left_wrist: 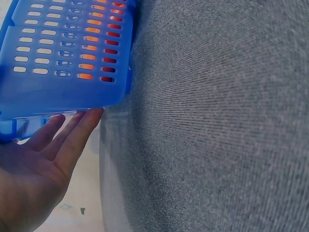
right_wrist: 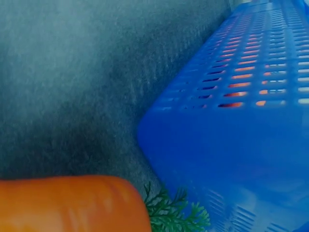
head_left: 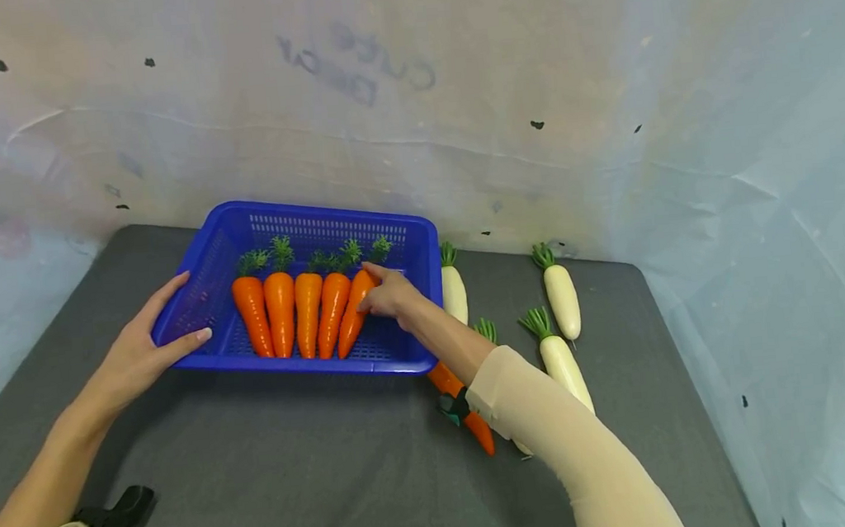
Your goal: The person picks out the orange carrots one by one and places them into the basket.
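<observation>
A blue plastic basket (head_left: pixel 304 367) with slotted sides stands at the back left of the dark table. Several orange carrots (head_left: pixel 281 312) lie side by side in it, their green tops toward the far wall. My left hand (head_left: pixel 141 339) holds the basket's left end, thumb over the front corner; in the left wrist view its fingers (left_wrist: pixel 79 130) reach the underside of the blue edge. Over the basket's right part, my right hand (head_left: pixel 392 292) pinches the rightmost carrot (head_left: pixel 353 323) near its top. The right wrist view misses that hand.
Right of the basket lie several white radishes (head_left: pixel 562 300) with green stems. Another carrot (head_left: pixel 480 433) lies on the table, partly under my right forearm; a carrot (right_wrist: pixel 72 205) also appears beside the basket in the right wrist view. Pale sheeting (head_left: pixel 457 128) rises behind the table (head_left: pixel 297 472).
</observation>
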A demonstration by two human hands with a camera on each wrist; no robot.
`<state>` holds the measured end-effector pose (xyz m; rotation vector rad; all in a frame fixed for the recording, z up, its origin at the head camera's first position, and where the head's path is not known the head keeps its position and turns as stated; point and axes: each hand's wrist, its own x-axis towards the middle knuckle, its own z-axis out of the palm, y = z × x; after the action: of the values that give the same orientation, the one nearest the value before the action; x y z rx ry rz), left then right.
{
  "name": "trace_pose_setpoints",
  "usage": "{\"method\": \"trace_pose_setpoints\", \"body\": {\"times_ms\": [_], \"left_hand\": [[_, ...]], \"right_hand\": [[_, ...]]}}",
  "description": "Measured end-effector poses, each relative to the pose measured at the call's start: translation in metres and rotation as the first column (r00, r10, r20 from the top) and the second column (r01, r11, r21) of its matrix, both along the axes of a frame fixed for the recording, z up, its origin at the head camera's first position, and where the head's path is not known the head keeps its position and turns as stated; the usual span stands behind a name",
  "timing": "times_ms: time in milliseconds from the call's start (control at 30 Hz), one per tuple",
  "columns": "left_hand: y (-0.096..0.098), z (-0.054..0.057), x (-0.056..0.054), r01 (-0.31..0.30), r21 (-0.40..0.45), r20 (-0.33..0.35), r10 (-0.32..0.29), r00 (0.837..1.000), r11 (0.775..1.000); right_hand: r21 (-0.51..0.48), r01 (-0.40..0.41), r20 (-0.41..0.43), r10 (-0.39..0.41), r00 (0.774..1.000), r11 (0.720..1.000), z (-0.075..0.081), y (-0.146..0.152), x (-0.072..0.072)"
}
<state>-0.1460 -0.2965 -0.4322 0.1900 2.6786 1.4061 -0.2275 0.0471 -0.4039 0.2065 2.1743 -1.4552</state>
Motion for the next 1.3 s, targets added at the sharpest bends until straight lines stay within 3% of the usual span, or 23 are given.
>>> {"method": "trace_pose_setpoints", "body": {"times_ms": [100,233,367,633,933,1300], "left_hand": [[0.0,0.0,0.001,0.002,-0.003,0.0,-0.002,1.0,1.0],[-0.001,0.0,0.001,0.005,-0.001,0.005,-0.005,1.0,1.0],[-0.001,0.0,0.0,0.007,-0.001,0.007,-0.007,1.0,1.0],[-0.001,-0.001,-0.001,-0.001,0.013,0.002,0.001,1.0,1.0],[-0.001,0.001,0.0,-0.029,0.015,0.011,0.029,1.0,0.999],[0.0,0.001,-0.002,-0.026,0.002,0.025,0.026,0.999,1.0]], "right_hand": [[-0.002,0.006,-0.017,-0.006,1.0,1.0,0.0,0.001,0.002],[0.026,0.014,-0.111,-0.012,0.994,1.0,0.001,0.002,0.003],[-0.006,0.016,-0.192,-0.016,0.981,1.0,0.002,0.002,0.003],[-0.066,0.038,-0.262,-0.055,0.964,0.997,0.008,0.006,0.002],[-0.23,-0.097,-0.353,0.01,0.936,0.968,0.022,0.025,0.008],[-0.239,-0.205,-0.425,0.087,0.901,0.949,0.027,0.06,0.031]]}}
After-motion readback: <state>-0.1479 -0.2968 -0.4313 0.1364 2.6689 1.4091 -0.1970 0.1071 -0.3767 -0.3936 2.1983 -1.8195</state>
